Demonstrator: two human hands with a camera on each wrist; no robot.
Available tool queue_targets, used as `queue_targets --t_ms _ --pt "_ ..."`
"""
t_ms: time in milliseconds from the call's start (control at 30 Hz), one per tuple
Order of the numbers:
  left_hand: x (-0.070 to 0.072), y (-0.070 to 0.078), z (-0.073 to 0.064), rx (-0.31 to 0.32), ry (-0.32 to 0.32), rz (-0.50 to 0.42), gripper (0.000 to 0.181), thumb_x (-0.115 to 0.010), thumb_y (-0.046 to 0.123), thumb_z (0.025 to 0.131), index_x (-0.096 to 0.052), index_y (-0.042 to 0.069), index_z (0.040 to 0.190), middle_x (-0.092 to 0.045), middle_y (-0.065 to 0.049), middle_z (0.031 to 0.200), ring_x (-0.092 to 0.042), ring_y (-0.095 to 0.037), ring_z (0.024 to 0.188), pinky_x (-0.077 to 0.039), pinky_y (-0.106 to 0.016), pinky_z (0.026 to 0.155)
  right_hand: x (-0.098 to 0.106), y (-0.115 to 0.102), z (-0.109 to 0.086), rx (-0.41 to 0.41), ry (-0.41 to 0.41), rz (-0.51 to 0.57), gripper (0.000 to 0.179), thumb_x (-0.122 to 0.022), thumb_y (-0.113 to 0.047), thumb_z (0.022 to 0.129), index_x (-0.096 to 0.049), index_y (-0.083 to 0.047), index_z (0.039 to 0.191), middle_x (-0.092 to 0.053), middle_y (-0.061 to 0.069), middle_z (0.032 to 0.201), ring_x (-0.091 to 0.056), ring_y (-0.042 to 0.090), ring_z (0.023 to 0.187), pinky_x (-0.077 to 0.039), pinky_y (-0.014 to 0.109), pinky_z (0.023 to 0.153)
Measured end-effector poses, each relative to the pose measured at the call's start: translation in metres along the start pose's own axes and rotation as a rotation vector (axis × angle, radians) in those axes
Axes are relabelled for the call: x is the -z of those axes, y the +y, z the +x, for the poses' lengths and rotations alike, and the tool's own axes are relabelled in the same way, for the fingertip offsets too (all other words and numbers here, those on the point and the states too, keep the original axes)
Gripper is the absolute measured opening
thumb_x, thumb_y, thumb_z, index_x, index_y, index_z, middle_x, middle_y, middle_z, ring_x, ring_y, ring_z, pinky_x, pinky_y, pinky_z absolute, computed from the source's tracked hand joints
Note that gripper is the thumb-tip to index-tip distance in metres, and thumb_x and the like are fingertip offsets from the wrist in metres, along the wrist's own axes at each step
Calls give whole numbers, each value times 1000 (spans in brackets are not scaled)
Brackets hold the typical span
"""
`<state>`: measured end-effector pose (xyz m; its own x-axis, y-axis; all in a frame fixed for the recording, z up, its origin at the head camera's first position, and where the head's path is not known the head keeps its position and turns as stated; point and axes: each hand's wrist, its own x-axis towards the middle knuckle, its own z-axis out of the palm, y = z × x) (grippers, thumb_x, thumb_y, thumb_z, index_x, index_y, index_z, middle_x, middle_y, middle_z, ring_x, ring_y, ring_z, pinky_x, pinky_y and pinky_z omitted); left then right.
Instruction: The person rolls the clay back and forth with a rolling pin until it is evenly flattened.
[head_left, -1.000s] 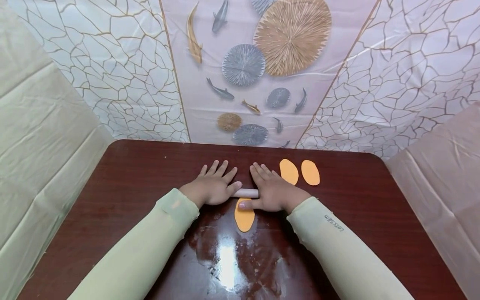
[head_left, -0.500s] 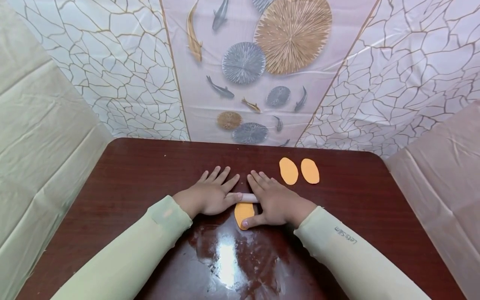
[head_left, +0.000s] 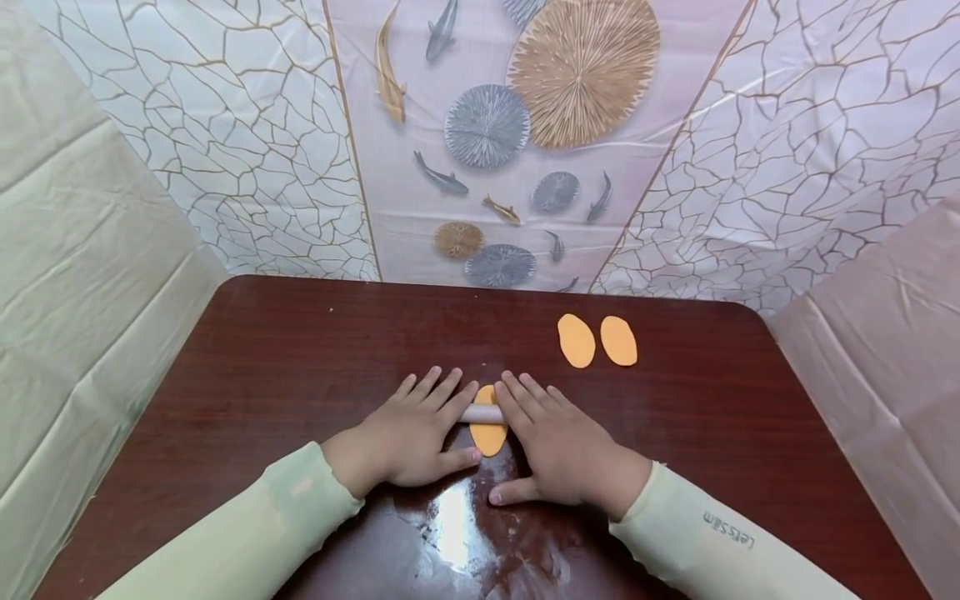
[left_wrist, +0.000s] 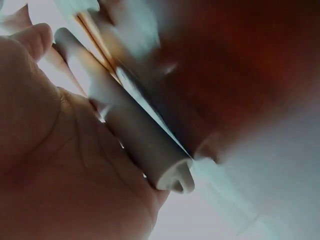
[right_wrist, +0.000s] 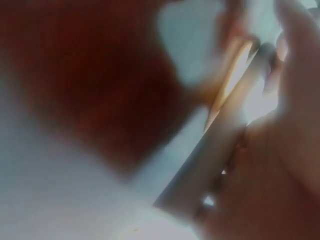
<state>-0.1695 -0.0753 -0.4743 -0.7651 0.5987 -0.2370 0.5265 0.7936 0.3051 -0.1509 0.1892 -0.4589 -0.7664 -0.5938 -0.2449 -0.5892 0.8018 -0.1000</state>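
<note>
A pale rolling pin (head_left: 482,414) lies crosswise over a flat orange oval of dough (head_left: 489,437) in the middle of the table. My left hand (head_left: 408,433) presses on the pin's left part with fingers spread and straight. On its right part lies my right hand (head_left: 558,446), also flat with straight fingers. Both thumbs point inward on the near side of the pin. The left wrist view shows the rolling pin (left_wrist: 135,125) against the palm, its end with a small knob. In the right wrist view the rolling pin (right_wrist: 210,150) is blurred beside the palm.
Two more flat orange dough ovals (head_left: 577,341) lie side by side at the back right of the dark red-brown table (head_left: 285,358). Wet-looking smears mark the table's near middle. A patterned wall covering (head_left: 487,125) stands behind the table, with pale cloth at both sides.
Both hands have moved toward the person, rolling the pin from the far end of the dough oval onto its middle. The thumbs have come off the pin and dough to the near side.
</note>
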Motion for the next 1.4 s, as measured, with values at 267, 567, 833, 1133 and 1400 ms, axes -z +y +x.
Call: queue_targets --t_ms 267,567,833,1133,1400 --pt "-12 10 -26 -44 45 -17 98 -50 77 109 -18 22 183 -14 -11 190 -8 -41 177 -13 -67 141 -11 -19 -24 -12 38 -7 131 -59 -94 92 -17 -9 182 -12 14 190 -17 40 176 -26 66 138" --pt "-17 22 -47 -55 73 -32 98 -49 77 110 -20 19 183 -15 -11 190 -10 -42 177 -15 -68 140 -13 -32 -42 -20 69 23 131 -55 -97 91 -21 -8 181 -15 12 190 -20 39 176 -29 65 137" --pt "-21 30 -59 -56 86 -11 98 -51 77 109 -23 18 182 -17 -12 190 -12 -43 176 -19 -68 139 -16 -41 -55 -5 92 -4 131 -50 -100 91 -24 -8 180 -17 13 190 -24 38 175 -33 65 135" --pt "-25 37 -76 -75 40 16 103 -46 83 107 -20 18 182 -10 -9 191 -7 -39 177 -22 -69 138 -18 -49 -67 26 77 -56 129 -53 -99 91 -30 -8 179 -25 12 188 -29 36 174 -41 61 132" --pt "-18 45 -86 -66 -26 -28 106 -50 84 105 -23 16 182 -11 -8 191 -8 -37 178 -24 -69 138 -14 -53 -73 53 56 -71 124 -56 -95 93 -35 -7 177 -36 13 184 -39 33 169 -47 60 127"
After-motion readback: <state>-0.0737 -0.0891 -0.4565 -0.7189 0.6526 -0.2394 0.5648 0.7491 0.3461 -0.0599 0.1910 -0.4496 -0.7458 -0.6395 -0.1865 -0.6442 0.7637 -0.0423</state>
